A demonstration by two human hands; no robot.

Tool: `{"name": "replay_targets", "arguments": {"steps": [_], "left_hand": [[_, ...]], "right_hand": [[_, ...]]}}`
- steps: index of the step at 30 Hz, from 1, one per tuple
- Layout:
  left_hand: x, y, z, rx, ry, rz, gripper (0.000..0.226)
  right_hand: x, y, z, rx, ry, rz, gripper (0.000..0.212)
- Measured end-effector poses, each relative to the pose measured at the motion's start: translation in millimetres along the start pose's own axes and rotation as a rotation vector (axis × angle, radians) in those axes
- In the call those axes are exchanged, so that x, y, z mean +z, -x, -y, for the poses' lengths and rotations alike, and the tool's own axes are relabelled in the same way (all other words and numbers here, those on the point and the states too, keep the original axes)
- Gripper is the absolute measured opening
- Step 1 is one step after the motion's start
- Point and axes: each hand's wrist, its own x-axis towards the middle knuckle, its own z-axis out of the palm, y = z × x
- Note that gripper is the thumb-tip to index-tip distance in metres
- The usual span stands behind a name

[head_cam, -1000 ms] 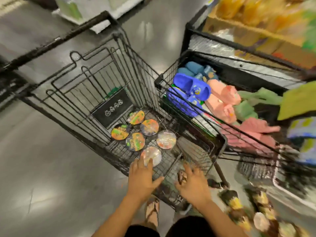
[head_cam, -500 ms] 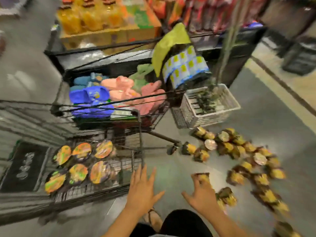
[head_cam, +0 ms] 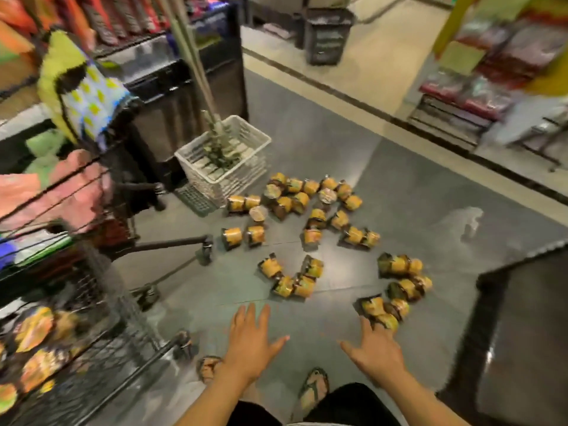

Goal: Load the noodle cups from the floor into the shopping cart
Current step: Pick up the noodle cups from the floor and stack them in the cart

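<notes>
Several yellow-and-brown noodle cups (head_cam: 310, 210) lie scattered on the grey floor in front of me, most on their sides. The black wire shopping cart (head_cam: 101, 342) is at the lower left, with several cups (head_cam: 33, 330) lying in its basket, lids up. My left hand (head_cam: 249, 339) hovers spread and empty above the floor, just short of a small cluster of cups (head_cam: 295, 284). My right hand (head_cam: 376, 348) is also spread, its fingertips at the nearest cup (head_cam: 385, 321) of a group at the right. I cannot tell whether it touches that cup.
A second cart (head_cam: 61, 192) with pink and green goods stands at the left. A white plastic basket (head_cam: 224, 158) with long handles sits behind the cups. A dark block (head_cam: 522, 333) stands at the right. My sandalled feet (head_cam: 313, 392) are below my hands.
My view has swung right from the cart to the cups on the floor. Both hands have left the cart basket and now reach empty toward the cups, the right one nearest.
</notes>
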Motion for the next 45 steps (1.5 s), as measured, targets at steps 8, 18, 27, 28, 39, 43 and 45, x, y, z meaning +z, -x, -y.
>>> {"name": "replay_targets", "arguments": {"steps": [8,18,27,28,39,43,45], "left_hand": [[31.7,-3.3,-116.9,0.259,-0.176,0.029,0.083],[36.9,-43.2,-146.5,0.369,-0.339,0.173,0.080],[20.6,-144.9,-162.1,0.342,-0.285,0.266,0.091],[21.9,-159.9,-162.5,0.333,-0.271,0.271,0.098],[115.5,-372.0,-141.7,0.116,-0.186,0.160,0.093],[182.0,-465.3,-133.4,-0.015,-0.100,0.115,0.103],[218.3,-512.0,-126.1,-0.067,-0.041,0.088,0.108]], "right_hand": [[17.0,30.4,-124.5,0.225,-0.161,-0.075,0.085],[52.6,19.2,-151.8,0.414,-0.388,0.053,0.089],[18.4,-39.0,-154.7,0.539,-0.496,0.144,0.086],[13.6,-52.3,-156.9,0.555,-0.505,0.146,0.084],[48.2,-282.6,-175.3,0.559,-0.480,0.167,0.085],[108.5,-392.9,-190.0,0.521,-0.417,0.224,0.088],[133.5,-446.3,-199.9,0.500,-0.377,0.222,0.085]]}}
